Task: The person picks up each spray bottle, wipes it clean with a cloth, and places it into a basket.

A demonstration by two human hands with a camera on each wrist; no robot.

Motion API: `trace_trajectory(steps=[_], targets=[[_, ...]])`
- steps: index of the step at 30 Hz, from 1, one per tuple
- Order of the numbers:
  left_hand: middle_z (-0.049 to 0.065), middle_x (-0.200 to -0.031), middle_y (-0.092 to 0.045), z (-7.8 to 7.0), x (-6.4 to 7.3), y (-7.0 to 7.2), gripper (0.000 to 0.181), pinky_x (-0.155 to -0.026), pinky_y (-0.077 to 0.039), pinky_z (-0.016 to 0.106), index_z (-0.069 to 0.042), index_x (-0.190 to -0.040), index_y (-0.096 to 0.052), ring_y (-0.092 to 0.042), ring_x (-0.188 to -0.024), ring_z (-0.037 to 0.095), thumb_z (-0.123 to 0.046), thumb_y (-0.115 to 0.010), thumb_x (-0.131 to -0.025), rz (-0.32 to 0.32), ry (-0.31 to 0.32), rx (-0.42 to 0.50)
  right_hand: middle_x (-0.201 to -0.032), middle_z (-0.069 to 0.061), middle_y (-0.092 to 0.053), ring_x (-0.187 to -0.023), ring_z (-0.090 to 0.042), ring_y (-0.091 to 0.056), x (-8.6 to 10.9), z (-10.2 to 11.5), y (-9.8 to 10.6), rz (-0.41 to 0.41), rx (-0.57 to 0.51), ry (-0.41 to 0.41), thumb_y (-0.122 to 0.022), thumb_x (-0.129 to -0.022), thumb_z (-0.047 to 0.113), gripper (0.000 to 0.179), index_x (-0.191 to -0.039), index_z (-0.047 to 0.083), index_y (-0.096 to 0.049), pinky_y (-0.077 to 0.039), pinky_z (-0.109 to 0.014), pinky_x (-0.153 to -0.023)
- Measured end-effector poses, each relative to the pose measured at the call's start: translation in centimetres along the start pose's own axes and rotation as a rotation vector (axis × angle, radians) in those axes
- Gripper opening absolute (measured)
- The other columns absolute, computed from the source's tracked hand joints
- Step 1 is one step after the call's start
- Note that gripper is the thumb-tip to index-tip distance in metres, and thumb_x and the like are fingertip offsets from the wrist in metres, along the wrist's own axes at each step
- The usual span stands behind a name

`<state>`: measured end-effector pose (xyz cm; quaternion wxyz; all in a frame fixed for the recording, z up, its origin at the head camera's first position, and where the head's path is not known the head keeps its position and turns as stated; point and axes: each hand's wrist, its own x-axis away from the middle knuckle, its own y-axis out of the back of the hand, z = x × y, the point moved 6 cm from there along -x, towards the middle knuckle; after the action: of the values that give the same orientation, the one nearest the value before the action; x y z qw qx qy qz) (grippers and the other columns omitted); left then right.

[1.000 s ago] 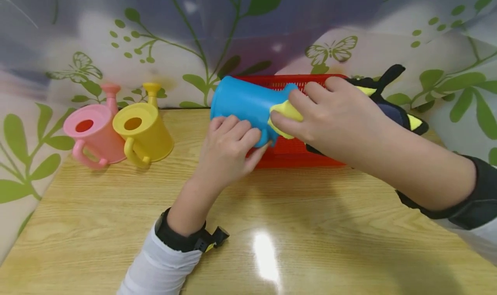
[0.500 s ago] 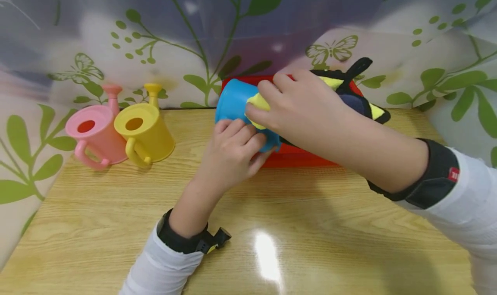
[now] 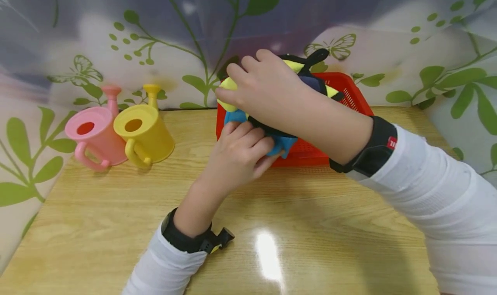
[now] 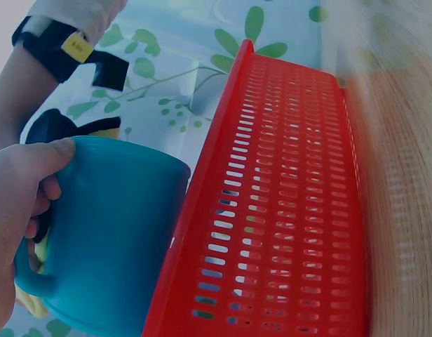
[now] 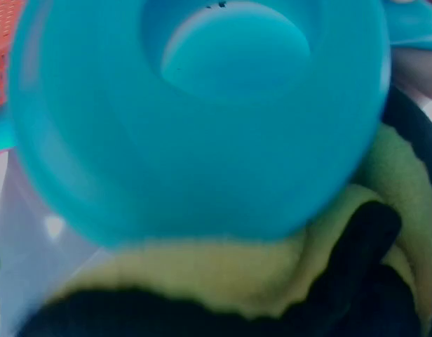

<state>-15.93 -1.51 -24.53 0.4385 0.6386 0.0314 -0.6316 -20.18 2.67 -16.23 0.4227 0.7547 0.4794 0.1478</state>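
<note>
My left hand point(image 3: 240, 152) grips a blue watering can point(image 4: 118, 232) by its handle, over the red plastic basket point(image 3: 322, 158). The left wrist view shows the thumb on the can's edge and the curved handle inside the grasp. A soft yellow-and-black plush cloth point(image 5: 223, 270) with a black loop lies against the can, held in my right hand point(image 3: 268, 86). That hand rests across the can, its fingers curled over the cloth's yellow end. Most of the can is hidden in the head view. In the right wrist view its round top with the opening fills the frame.
A pink watering can point(image 3: 102, 135) and a yellow watering can point(image 3: 149, 133) stand upright, side by side, at the table's left back. Behind the wooden table point(image 3: 310, 243) hangs a leaf-patterned curtain point(image 3: 174, 27), close to the basket's far side.
My right hand has moved left along the blue watering can with the plush cloth, now covering most of the can. The left hand keeps its grip and has shifted slightly right.
</note>
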Motion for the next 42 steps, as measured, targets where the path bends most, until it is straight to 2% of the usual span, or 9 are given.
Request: trace_trajectory(steps=[6,9,15,23,25,30,33,37,42], targets=[[0.004,-0.074,-0.060,0.2,0.2,0.0,0.024,-0.072,-0.040,0.034,-0.010,-0.078,-0.056,-0.053,-0.075,0.023,-0.025,-0.074,-0.084,0.001,0.019,0.011,-0.096,-0.012,-0.058,-0.077,-0.029,-0.055,-0.1,0.0,-0.4,0.066,-0.052,-0.016,-0.053,-0.096,0.016,0.028,-0.122,0.024,-0.060,-0.046,-0.038,-0.069],[0.004,-0.074,-0.060,0.3,0.2,0.1,0.025,-0.070,-0.039,0.033,-0.010,-0.077,-0.055,-0.053,-0.074,0.023,-0.025,-0.074,-0.084,-0.003,0.024,0.007,-0.094,-0.012,-0.058,-0.076,-0.029,-0.055,0.5,-0.1,-0.3,0.065,-0.072,-0.007,-0.056,-0.096,0.019,0.025,-0.119,0.022,-0.061,-0.046,-0.037,-0.068],[0.003,-0.075,-0.061,0.7,0.3,0.2,0.023,-0.071,-0.041,0.036,-0.010,-0.078,-0.058,-0.055,-0.076,0.023,-0.025,-0.075,-0.083,-0.010,0.055,0.014,-0.086,-0.012,-0.057,-0.072,-0.029,-0.055,2.2,-0.6,0.0,-0.034,-0.109,0.023,-0.062,-0.092,0.016,0.019,-0.112,0.019,-0.063,-0.045,-0.037,-0.063],[0.005,-0.071,-0.057,1.0,0.0,0.1,0.025,-0.069,-0.040,0.036,-0.009,-0.074,-0.055,-0.053,-0.071,0.024,-0.023,-0.072,-0.085,0.007,0.081,0.019,-0.086,-0.016,-0.060,-0.072,-0.031,-0.056,6.0,-1.0,0.2,-0.152,-0.061,0.090,-0.076,-0.080,0.012,0.033,-0.108,0.017,-0.061,-0.048,-0.039,-0.066],[0.005,-0.071,-0.058,1.1,-0.1,0.1,0.025,-0.070,-0.040,0.037,-0.009,-0.074,-0.054,-0.053,-0.071,0.024,-0.022,-0.072,-0.085,0.006,0.083,0.022,-0.086,-0.016,-0.059,-0.072,-0.031,-0.055,6.9,-1.1,0.4,-0.148,-0.045,0.097,-0.076,-0.078,0.008,0.035,-0.108,0.016,-0.060,-0.048,-0.038,-0.065],[0.006,-0.071,-0.059,1.4,-0.3,0.2,0.024,-0.071,-0.041,0.039,-0.009,-0.074,-0.055,-0.053,-0.071,0.024,-0.022,-0.071,-0.086,0.003,0.087,0.024,-0.082,-0.014,-0.053,-0.067,-0.028,-0.050,8.7,-1.2,0.7,-0.074,-0.014,0.087,-0.075,-0.076,0.003,0.041,-0.110,0.015,-0.055,-0.042,-0.037,-0.060],[0.006,-0.070,-0.059,1.4,-0.3,0.3,0.024,-0.071,-0.041,0.039,-0.009,-0.074,-0.055,-0.053,-0.071,0.023,-0.022,-0.071,-0.086,0.001,0.080,0.016,-0.083,-0.014,-0.054,-0.068,-0.029,-0.051,9.4,-1.4,0.9,-0.044,-0.010,0.079,-0.075,-0.076,0.001,0.043,-0.112,0.016,-0.057,-0.044,-0.041,-0.065],[0.004,-0.069,-0.058,1.3,-0.3,0.2,0.025,-0.071,-0.042,0.038,-0.010,-0.074,-0.055,-0.053,-0.070,0.023,-0.024,-0.072,-0.085,0.002,0.062,-0.005,-0.084,-0.015,-0.056,-0.071,-0.031,-0.055,9.7,-1.7,1.0,-0.026,-0.025,0.072,-0.078,-0.073,0.001,0.049,-0.115,0.019,-0.060,-0.046,-0.045,-0.072],[0.003,-0.068,-0.056,0.8,-0.4,0.1,0.026,-0.069,-0.043,0.036,-0.010,-0.073,-0.054,-0.052,-0.068,0.021,-0.025,-0.073,-0.084,0.007,0.031,-0.029,-0.080,-0.014,-0.056,-0.067,-0.030,-0.054,9.2,-1.9,0.9,-0.071,-0.040,0.062,-0.085,-0.070,0.012,0.049,-0.111,0.016,-0.059,-0.044,-0.039,-0.062]])
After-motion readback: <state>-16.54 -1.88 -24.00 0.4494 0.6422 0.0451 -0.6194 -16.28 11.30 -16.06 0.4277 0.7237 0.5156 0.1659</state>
